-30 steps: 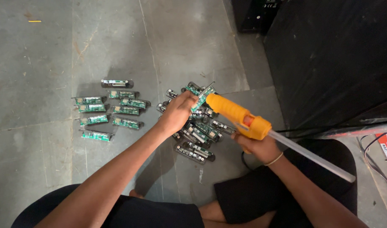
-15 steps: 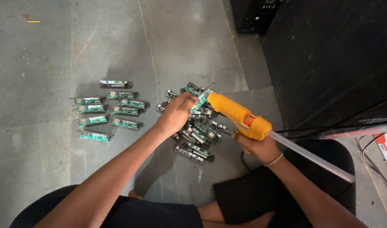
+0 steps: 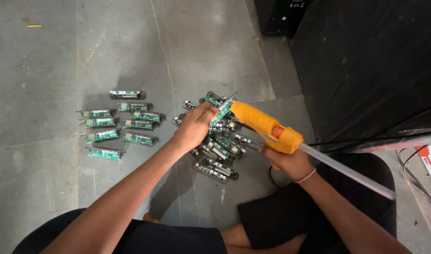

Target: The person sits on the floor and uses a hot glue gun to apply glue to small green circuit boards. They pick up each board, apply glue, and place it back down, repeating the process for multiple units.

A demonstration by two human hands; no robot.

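Little has shifted since a second ago: the glue gun's nozzle sits a touch closer to the green circuit board held up over the pile.

The left hand [image 3: 195, 128] pinches one small green circuit board [image 3: 223, 109] by its end, tilted above the loose pile of boards [image 3: 219, 151] on the grey floor [image 3: 131, 51]. The right hand [image 3: 290, 162] is clenched around the handle of the orange glue gun [image 3: 265, 127], its clear glue stick [image 3: 347, 171] trailing back. Finished-looking boards lie in neat rows [image 3: 119, 129] to the left. To do this well, I judge, hold the board steady and keep fingertips clear of the hot tip.
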